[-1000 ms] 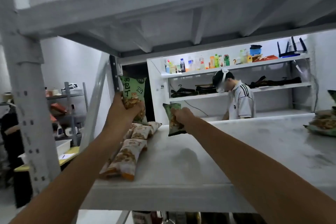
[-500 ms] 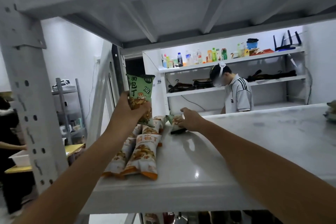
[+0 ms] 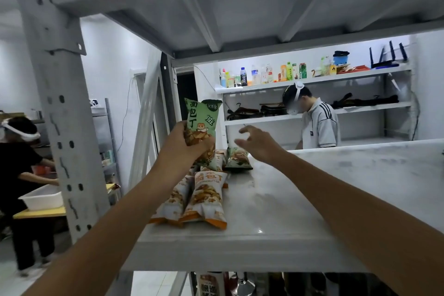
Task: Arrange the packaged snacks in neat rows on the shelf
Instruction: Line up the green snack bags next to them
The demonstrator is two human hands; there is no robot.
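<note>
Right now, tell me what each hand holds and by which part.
Left hand grips the upright green snack bag by its lower half. Right hand holds nothing, fingers spread.

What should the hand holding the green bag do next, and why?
Probably lay the upright green bag, gripped by the left hand, flat on the shelf just in front of the lying green bag. The open right hand holds nothing.
</note>
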